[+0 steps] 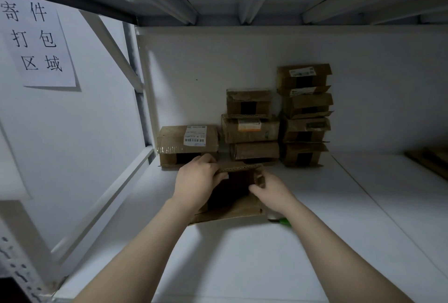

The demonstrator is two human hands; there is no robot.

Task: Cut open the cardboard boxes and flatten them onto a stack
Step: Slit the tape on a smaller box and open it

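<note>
An opened brown cardboard box (232, 196) lies on the white shelf (242, 254) in front of me, its dark inside facing me. My left hand (196, 181) grips its upper left flap. My right hand (271, 191) holds the right side flap. A green-handled cutter (282, 221) lies on the shelf just under my right wrist, mostly hidden. Behind stand closed taped boxes: one with a shipping label (189, 144) at left, a middle pile (251, 126), and a taller right pile (305, 113).
The shelf sits inside a white metal rack with a diagonal brace (111, 46) at left and a shelf underside above. A paper sign (36, 38) with printed characters hangs on the left wall. Flat cardboard pieces (431, 159) lie at the far right edge.
</note>
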